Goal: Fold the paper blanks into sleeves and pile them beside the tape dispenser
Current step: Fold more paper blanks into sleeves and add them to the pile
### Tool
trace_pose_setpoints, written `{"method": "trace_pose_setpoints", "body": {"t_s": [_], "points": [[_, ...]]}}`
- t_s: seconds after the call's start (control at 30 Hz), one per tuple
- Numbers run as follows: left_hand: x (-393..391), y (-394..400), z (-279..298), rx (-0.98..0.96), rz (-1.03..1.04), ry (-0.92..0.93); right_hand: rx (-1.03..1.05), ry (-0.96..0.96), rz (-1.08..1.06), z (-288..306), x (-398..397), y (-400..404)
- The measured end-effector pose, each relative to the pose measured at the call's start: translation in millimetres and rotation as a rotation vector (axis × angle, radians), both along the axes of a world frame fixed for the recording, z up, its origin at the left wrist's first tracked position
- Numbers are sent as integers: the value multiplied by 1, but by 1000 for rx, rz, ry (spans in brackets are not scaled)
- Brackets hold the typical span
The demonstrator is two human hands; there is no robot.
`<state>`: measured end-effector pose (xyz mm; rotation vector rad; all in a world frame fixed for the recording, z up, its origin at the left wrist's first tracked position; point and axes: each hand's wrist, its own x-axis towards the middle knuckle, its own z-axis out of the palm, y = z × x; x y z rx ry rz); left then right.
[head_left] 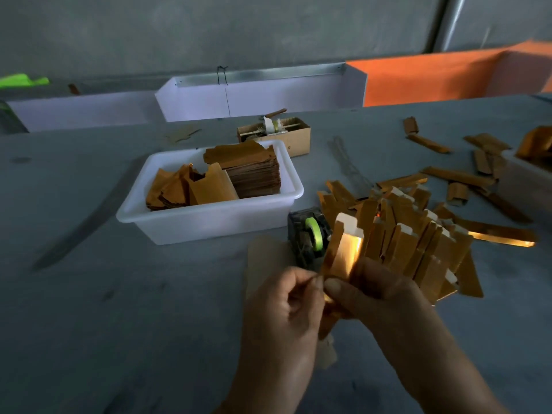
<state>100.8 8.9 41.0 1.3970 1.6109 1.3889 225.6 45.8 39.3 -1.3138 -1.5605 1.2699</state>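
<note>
Both hands hold one gold paper blank [343, 255] upright above the table's near middle. My left hand [280, 312] pinches its left edge between thumb and forefinger. My right hand [388, 297] grips its right side, thumb on the front. The blank's shiny face catches light and its lower part is hidden behind my fingers. Just behind it stands the dark tape dispenser [307, 237] with a green roll. To the dispenser's right lies the pile of folded gold sleeves [418, 234]. A white plastic bin [167, 216] at centre left holds a stack of flat blanks [254, 171].
A small cardboard box [292, 135] with tape bits sits behind the bin. Loose folded sleeves [460, 174] scatter at the right, near a second white bin [513, 174] at the right edge. White and orange low walls [268, 94] line the table's far side.
</note>
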Motion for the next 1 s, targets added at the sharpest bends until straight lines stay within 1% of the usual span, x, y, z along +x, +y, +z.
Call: {"method": "trace_pose_setpoints", "body": {"t_s": [0.07,0.17,0.3,0.4,0.43,0.47,0.5,0.53,0.6,0.63,0.67,0.7,0.77,0.83,0.93,1.0], "points": [[-1,-2,-1,-39,1,13,-20,27,-5,-1,0,0],[-2,-4,-3,-102,8,10,-67,2,52,0,3,1],[-10,3,-9,-264,-14,-129,-112,-94,102,-1,8,7],[-15,7,-8,-390,-141,-263,-135,-105,110,-3,13,12],[-17,8,-8,-411,-169,-290,-139,-98,97,-4,13,14],[-22,10,-8,-409,-159,-277,-117,-113,66,-4,15,18],[-29,13,-11,-376,-108,-204,-52,-158,23,-5,18,24],[-38,18,-14,-324,-30,-57,37,-214,-22,-4,20,30],[-60,27,-19,-266,143,327,218,-308,-126,0,26,44],[-69,31,-20,-280,202,487,293,-349,-188,3,29,53],[-77,35,-21,-319,233,585,361,-405,-249,5,34,63],[-82,38,-24,-377,241,632,409,-470,-309,6,37,72],[-84,44,-32,-512,218,669,395,-565,-405,7,42,86],[-79,52,-40,-604,177,682,399,-534,-435,10,38,83],[-69,66,-45,-687,145,581,575,-489,-370,7,15,54],[-70,73,-42,-718,139,476,613,-481,-260,1,-3,36]]}}
